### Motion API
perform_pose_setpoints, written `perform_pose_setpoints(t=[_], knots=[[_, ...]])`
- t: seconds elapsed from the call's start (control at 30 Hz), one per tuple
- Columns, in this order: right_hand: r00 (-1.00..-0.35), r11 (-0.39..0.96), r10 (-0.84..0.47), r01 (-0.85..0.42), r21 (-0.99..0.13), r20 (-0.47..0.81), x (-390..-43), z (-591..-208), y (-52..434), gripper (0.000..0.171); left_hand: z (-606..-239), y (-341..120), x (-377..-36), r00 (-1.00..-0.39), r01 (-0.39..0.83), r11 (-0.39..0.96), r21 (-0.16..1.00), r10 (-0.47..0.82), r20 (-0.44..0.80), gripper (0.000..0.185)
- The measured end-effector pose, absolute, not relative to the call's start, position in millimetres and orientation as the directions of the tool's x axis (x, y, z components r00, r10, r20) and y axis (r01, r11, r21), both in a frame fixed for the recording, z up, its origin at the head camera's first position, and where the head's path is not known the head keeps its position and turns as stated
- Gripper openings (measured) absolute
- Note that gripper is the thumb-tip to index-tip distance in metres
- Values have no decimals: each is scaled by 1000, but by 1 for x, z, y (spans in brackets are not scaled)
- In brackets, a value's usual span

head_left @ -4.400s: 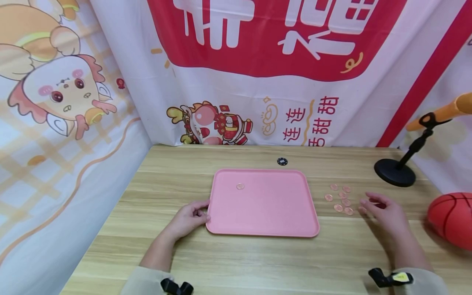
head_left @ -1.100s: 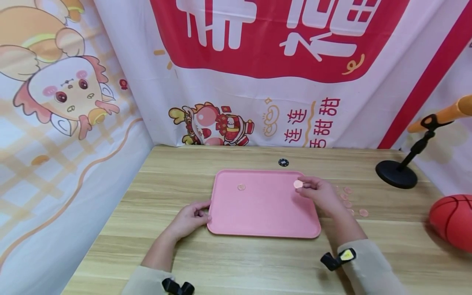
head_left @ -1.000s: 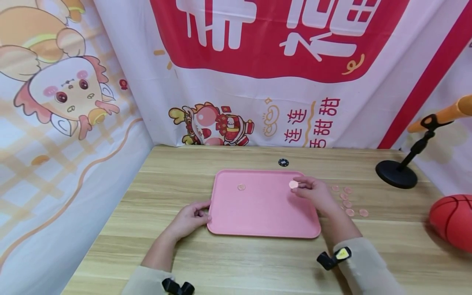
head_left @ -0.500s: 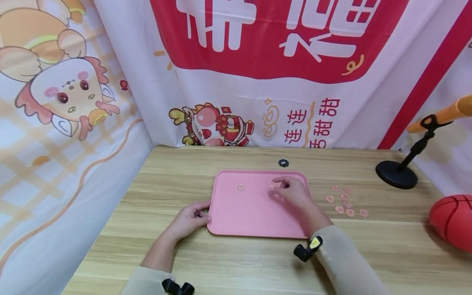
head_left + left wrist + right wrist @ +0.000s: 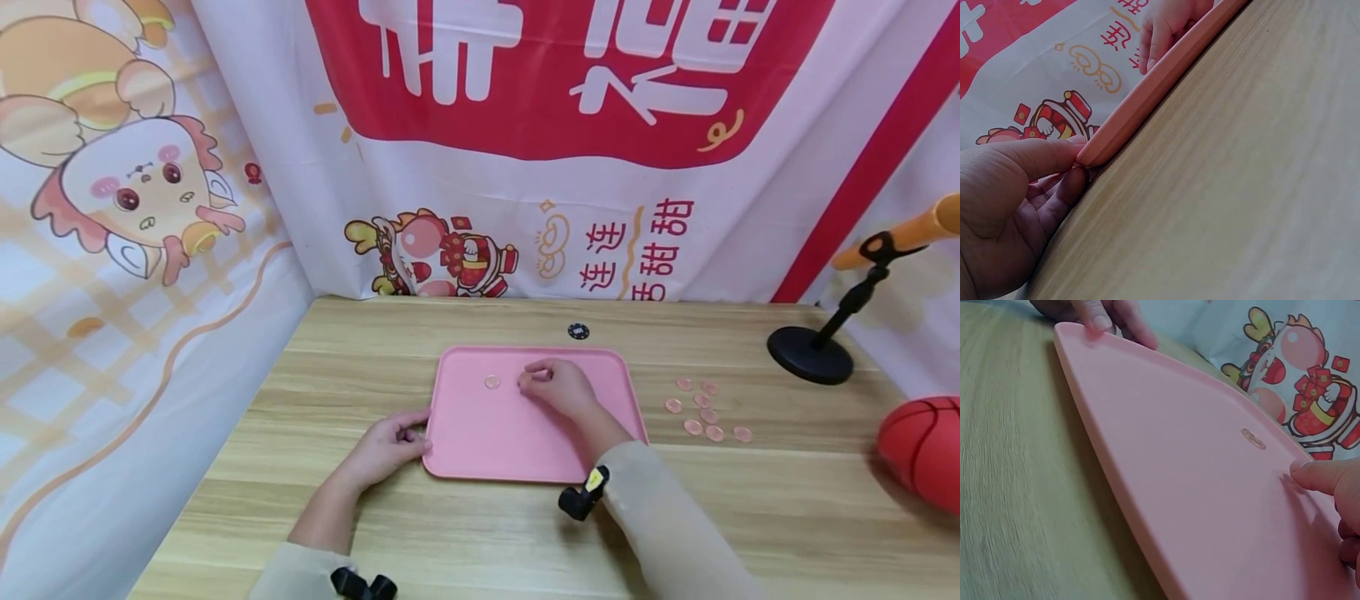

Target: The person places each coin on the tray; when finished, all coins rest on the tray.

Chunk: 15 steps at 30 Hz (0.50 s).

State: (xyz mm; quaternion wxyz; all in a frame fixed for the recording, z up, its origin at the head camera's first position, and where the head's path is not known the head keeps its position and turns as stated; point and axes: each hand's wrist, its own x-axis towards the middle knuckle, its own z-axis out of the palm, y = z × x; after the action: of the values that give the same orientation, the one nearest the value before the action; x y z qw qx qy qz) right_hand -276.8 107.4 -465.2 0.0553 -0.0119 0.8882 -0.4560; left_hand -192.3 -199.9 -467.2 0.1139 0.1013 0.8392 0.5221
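Observation:
A pink tray (image 5: 525, 442) lies flat on the wooden table. My left hand (image 5: 390, 446) pinches its near-left corner, thumb on the rim and fingers curled below, as the left wrist view shows (image 5: 1016, 206). One pink coin (image 5: 492, 382) lies on the tray's far left part. My right hand (image 5: 525, 381) is low over the tray just right of that coin, thumb and fingers pinched together; the coin it carried is hidden by them. In the right wrist view one fingertip (image 5: 1310, 474) sits at the tray surface (image 5: 1166, 462), a little short of the lying coin (image 5: 1252, 439).
Several pink coins (image 5: 701, 408) lie loose on the table right of the tray. A black chip (image 5: 577, 332) sits behind the tray. A black stand base (image 5: 810, 354) and a red basketball (image 5: 922, 446) occupy the right side. Printed cloth walls close the back and left.
My right hand has carried a coin leftward from the tray's right edge to beside the lying coin and lowered. The left hand has stayed on the corner.

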Motion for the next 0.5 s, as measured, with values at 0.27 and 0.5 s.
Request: perform_pose_setpoints(t=[0.27, 0.5], knots=[[-994, 692, -57, 26, -722, -90, -277, -462, 97, 36, -469, -200, -193, -954, 56, 427, 902, 290, -78, 56], [-989, 711, -48, 63, -700, -137, -280, -460, 95, 37, -468, -200, -194, -953, 57, 431, 901, 291, -79, 56]])
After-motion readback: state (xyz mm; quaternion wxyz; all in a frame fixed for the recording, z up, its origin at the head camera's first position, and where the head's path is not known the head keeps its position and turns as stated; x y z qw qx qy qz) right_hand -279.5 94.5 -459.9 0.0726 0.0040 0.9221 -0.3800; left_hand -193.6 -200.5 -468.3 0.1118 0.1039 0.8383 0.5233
